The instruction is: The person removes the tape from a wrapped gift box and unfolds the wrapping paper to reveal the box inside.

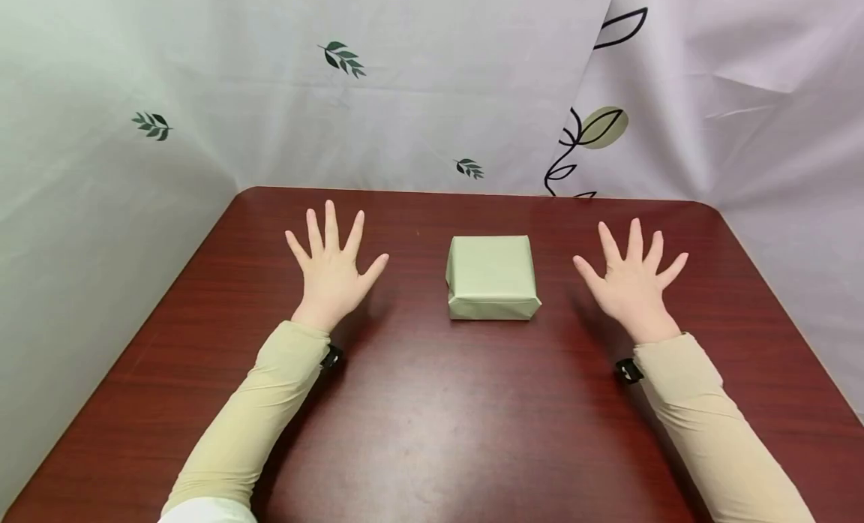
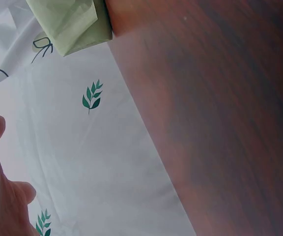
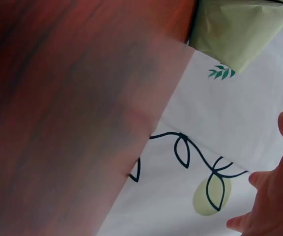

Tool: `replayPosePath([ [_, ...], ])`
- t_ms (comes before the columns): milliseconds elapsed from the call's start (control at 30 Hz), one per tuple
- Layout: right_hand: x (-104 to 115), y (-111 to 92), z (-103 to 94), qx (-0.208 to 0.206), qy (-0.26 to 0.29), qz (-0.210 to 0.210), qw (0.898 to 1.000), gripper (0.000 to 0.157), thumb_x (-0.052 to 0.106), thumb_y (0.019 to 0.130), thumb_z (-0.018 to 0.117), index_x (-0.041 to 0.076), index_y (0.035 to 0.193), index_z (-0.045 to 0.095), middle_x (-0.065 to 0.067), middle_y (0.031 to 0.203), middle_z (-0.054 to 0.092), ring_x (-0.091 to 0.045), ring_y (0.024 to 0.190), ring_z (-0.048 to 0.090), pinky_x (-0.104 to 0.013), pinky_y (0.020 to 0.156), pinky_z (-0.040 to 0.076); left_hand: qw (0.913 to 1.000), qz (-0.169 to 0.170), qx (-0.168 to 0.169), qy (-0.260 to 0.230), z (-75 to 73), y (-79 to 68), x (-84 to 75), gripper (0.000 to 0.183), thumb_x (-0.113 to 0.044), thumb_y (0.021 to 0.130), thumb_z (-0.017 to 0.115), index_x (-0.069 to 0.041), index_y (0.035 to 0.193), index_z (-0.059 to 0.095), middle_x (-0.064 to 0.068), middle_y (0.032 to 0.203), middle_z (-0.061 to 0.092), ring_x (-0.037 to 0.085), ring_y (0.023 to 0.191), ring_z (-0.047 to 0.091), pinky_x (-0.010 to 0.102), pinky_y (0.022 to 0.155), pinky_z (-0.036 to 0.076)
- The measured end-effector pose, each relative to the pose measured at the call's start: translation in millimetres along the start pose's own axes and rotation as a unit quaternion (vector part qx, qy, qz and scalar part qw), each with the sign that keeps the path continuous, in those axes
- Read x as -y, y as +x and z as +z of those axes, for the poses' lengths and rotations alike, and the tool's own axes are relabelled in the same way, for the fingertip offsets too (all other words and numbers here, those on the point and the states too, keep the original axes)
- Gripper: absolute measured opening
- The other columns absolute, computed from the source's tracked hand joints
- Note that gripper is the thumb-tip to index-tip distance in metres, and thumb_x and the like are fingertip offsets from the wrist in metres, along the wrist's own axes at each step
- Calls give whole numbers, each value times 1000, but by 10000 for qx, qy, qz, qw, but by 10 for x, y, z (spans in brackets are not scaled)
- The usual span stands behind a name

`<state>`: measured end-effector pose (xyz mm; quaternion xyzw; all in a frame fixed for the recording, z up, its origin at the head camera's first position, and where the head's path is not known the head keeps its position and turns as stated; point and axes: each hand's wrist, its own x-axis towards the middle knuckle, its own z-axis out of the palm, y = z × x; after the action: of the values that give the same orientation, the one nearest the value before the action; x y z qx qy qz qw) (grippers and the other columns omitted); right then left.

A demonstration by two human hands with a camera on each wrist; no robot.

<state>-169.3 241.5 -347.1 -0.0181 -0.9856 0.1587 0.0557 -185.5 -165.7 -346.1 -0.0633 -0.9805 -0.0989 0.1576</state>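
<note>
A box wrapped in pale green paper (image 1: 493,272) sits on the dark red-brown table, between the two hands and apart from both. To its left, my left hand (image 1: 331,279) is spread wide with straight fingers and holds nothing. My right hand (image 1: 634,287) is spread the same way to the right of the box, also holding nothing. Part of the wrapped box (image 2: 75,24) shows at the top of the left wrist view, with some of the left hand (image 2: 6,196) at the lower left edge. In the right wrist view, the box (image 3: 240,29) appears at the upper right.
The wooden table (image 1: 418,418) has rounded far corners. White cloth (image 1: 418,118) printed with green leaf sprigs hangs behind it and along the sides. Black straps (image 1: 629,371) sit at both wrists, beside the beige sleeves (image 1: 715,433).
</note>
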Motion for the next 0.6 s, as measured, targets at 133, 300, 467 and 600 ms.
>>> replayPosePath([
  [133,33,15,14,-63,2,-84,9999,76,64,93,28,19,153,14,-26,155,-7,-54,138,-13,-73,95,-20,10000,54,-65,-13,2,1,6,74,-61,91,41,-24,152,21,14,159,-8,38,144,-16,68,105,-11],
  [300,82,40,7,-95,12,-196,9998,75,63,94,31,19,153,15,-25,156,-5,-53,138,-11,-74,95,-19,9997,175,-143,-64,-11,15,-8,73,-59,91,43,-24,152,22,16,159,-6,39,144,-14,67,106,-11],
  [467,140,61,-15,-191,55,-386,9991,74,61,94,33,18,152,18,-24,156,-4,-53,139,-10,-74,96,-18,9991,365,-221,-73,-14,31,-65,72,-58,91,45,-24,151,24,16,159,-2,39,144,-12,66,107,-10],
  [600,196,83,-21,-337,58,-567,9978,73,59,94,37,18,151,21,-24,156,-1,-52,139,-8,-73,97,-18,9986,477,-203,-91,-22,59,-148,73,-58,91,46,-24,151,24,15,159,-2,39,144,-12,66,107,-10],
])
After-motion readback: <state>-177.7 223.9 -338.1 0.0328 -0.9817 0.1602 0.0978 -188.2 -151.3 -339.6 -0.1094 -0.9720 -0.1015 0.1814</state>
